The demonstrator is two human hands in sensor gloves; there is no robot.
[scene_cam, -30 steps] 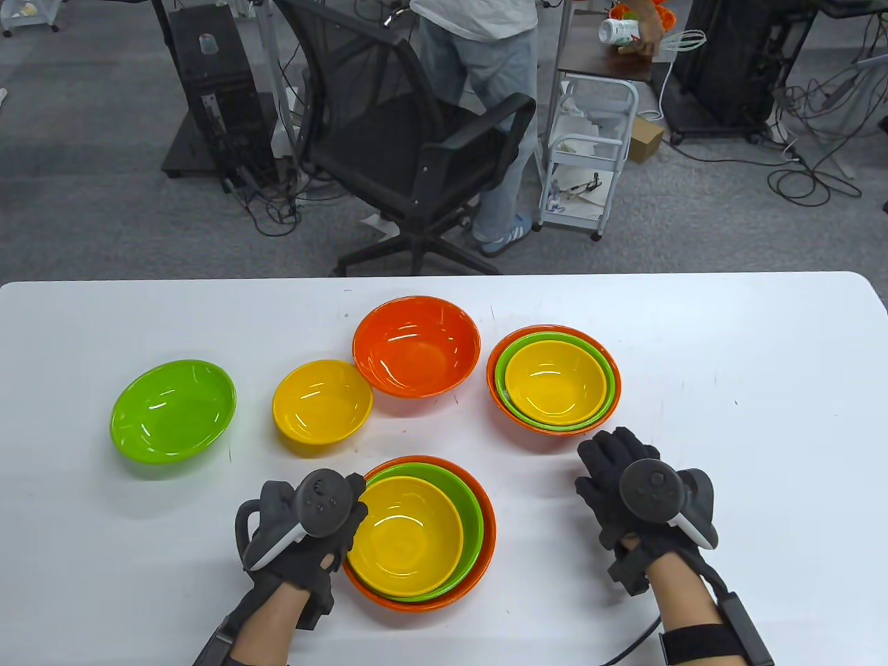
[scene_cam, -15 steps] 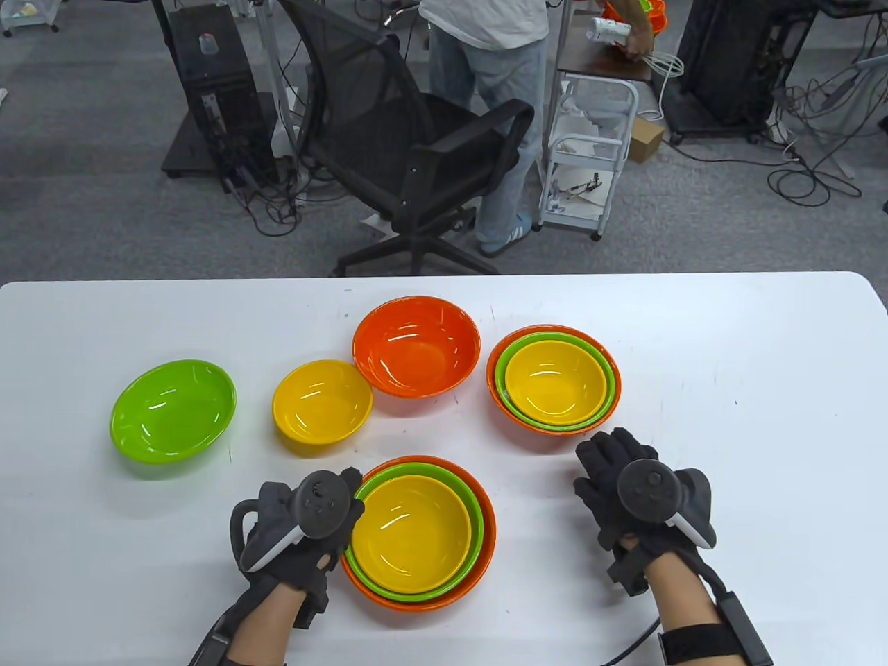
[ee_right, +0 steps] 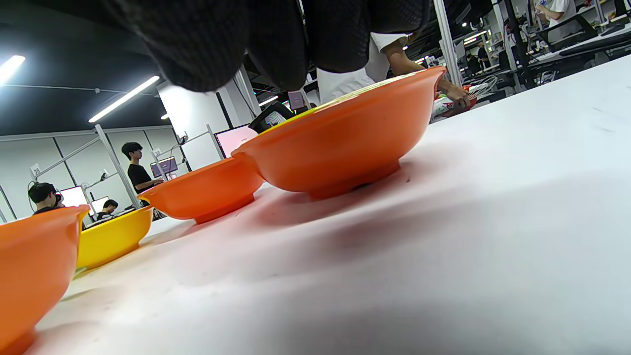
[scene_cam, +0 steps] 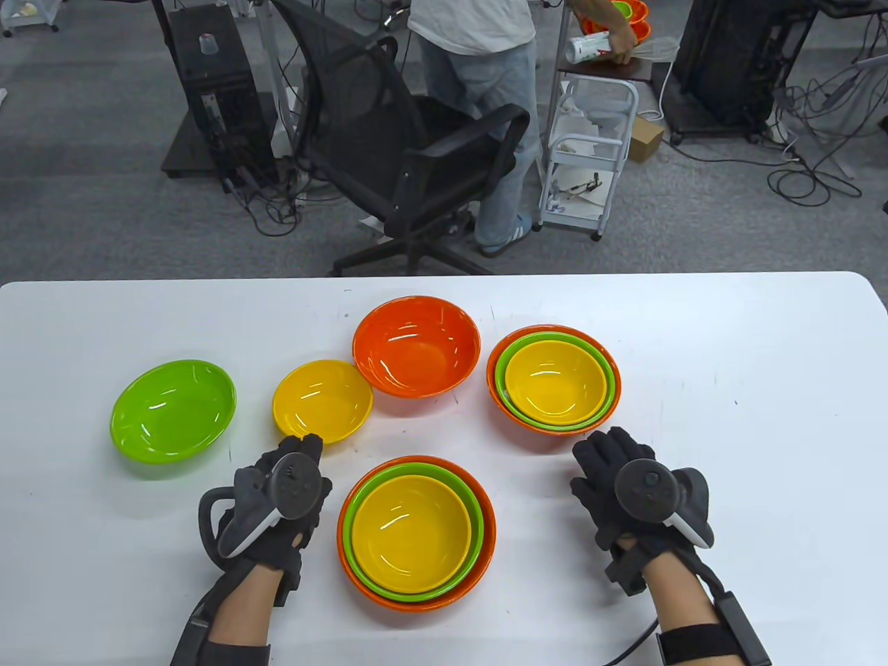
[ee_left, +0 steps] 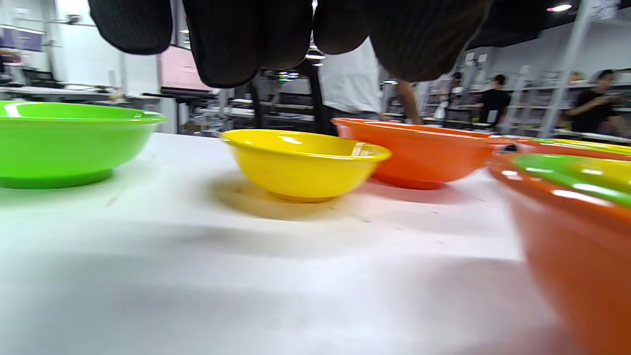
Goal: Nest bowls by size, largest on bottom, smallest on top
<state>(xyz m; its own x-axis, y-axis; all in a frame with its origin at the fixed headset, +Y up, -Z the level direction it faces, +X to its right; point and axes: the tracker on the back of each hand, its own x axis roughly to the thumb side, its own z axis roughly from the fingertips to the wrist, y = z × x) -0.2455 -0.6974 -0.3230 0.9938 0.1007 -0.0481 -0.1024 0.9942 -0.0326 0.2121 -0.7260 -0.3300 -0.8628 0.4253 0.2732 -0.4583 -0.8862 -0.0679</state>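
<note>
A nested stack (scene_cam: 416, 534) of orange, green and yellow bowls sits at the near centre. A second such stack (scene_cam: 553, 380) sits at the far right. A loose orange bowl (scene_cam: 416, 355), a loose yellow bowl (scene_cam: 322, 401) and a loose green bowl (scene_cam: 173, 409) stand apart on the table. My left hand (scene_cam: 302, 449) is empty, its fingertips just short of the yellow bowl's near rim. The left wrist view shows that yellow bowl (ee_left: 303, 162) ahead. My right hand (scene_cam: 610, 451) rests open on the table in front of the second stack (ee_right: 340, 143).
The white table (scene_cam: 728, 388) carries only the bowls. The green bowl (ee_left: 69, 143) and the orange bowl (ee_left: 419, 153) flank the yellow one in the left wrist view. Beyond the far edge are an office chair (scene_cam: 416, 159), a white cart (scene_cam: 590, 159) and a standing person (scene_cam: 485, 104).
My left hand let go of the near stack's left rim and moved left and forward toward the loose yellow bowl. The stack's yellow bowl settled to centre. My right hand barely moved.
</note>
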